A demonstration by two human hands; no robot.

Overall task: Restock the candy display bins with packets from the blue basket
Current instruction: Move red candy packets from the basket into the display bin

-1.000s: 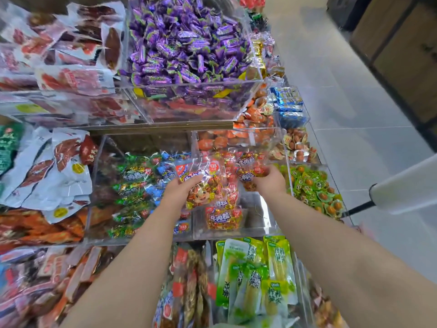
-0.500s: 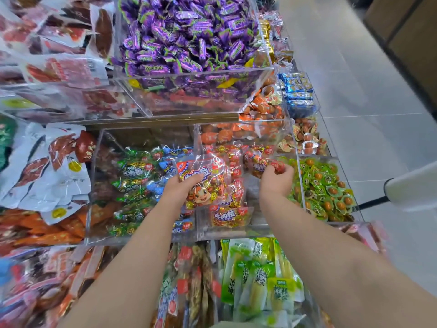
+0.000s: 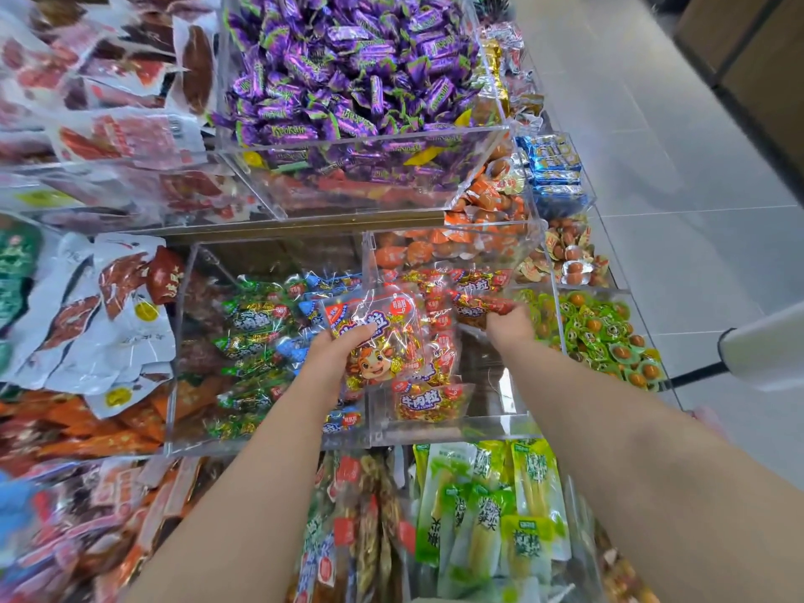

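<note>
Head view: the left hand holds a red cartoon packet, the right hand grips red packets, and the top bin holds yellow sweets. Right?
No: the head view shows the top bin holding purple sweets, not yellow. The left hand holds the red cartoon packet; the right hand grips red packets.

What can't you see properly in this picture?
Head view:
- Blue basket: nowhere in frame.
- Right hand: fingers buried among red packets, so its grip is unclear.
- White object: cut off by the right edge.
- Packets at lower left: blurred, labels unreadable.
</note>
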